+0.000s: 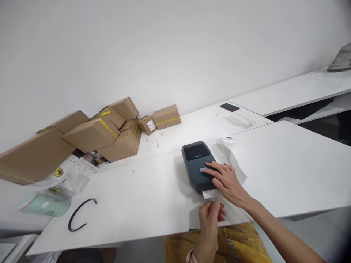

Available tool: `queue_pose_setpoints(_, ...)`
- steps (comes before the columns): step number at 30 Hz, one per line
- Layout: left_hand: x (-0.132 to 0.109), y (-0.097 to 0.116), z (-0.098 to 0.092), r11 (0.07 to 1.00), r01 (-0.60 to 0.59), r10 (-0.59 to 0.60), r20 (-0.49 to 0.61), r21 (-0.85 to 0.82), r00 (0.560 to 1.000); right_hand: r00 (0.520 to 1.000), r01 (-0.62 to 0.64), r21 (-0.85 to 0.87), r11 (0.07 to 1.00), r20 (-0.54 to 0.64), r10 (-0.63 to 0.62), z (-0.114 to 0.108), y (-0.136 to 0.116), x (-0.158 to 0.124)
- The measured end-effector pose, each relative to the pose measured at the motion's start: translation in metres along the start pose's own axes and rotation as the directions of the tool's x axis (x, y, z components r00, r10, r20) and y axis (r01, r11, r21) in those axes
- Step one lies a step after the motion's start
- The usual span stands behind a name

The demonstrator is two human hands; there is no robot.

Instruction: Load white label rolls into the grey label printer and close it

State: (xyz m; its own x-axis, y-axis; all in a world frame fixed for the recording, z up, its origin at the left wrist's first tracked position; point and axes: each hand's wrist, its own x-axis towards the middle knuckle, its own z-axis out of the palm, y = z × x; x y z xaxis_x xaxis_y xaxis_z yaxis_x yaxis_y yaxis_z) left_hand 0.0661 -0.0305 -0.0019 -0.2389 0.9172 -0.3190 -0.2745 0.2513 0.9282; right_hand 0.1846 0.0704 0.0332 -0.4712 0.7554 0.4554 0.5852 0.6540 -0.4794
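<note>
A dark blue-grey label printer (200, 164) sits on the white table, with a glossy black panel at its far end and a pale button (203, 170) on top. My right hand (223, 179) lies over its right side, fingers stretched out, one fingertip at the button. From the printer's near end a short white label strip (210, 193) sticks out. Just below that strip is my left hand (210, 215), its fingers curled and closed; what they hold, if anything, is hidden. Behind the printer, a white paper roll (228, 139) trails a loose strip toward my right wrist.
Several cardboard boxes (90, 135) with yellow tape are piled at the left against the wall. Nearer lie clear plastic packets (79, 174), a mint-green pouch (45, 204) and a black curved band (72, 215). A phone (229, 107) rests at the back right.
</note>
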Motion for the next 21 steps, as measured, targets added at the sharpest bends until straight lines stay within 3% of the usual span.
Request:
queue_pose_setpoints(3,-0.006,-0.002,-0.021,0.996,-0.078,0.081,-0.077,0.041,0.994,0.999,0.029,-0.071,0.997,-0.023,-0.031,0.002,-0.002,0.001)
queue_pose_setpoints(7,0.003,0.012,-0.044,0.966,-0.240,0.255,-0.195,0.099,0.947,0.991,0.058,-0.173,0.983,-0.106,-0.077,0.007,-0.006,0.003)
queue_pose_setpoints(12,0.019,0.041,-0.044,0.902,-0.362,0.420,-0.281,0.235,0.863,0.986,0.028,-0.185,0.982,-0.158,-0.058,0.011,-0.012,0.006)
queue_pose_setpoints(14,0.021,0.052,-0.039,0.884,-0.389,0.451,-0.254,0.260,0.856,0.987,0.008,-0.125,0.992,-0.156,-0.028,0.011,-0.013,0.005)
queue_pose_setpoints(17,0.023,0.064,-0.032,0.880,-0.406,0.449,-0.154,0.245,0.880,0.984,-0.032,0.051,0.998,-0.174,0.041,0.009,-0.012,0.000)
queue_pose_setpoints(21,0.025,0.070,-0.026,0.874,-0.436,0.460,-0.076,0.213,0.885,0.949,-0.167,0.306,0.937,-0.207,0.237,0.003,-0.005,-0.005)
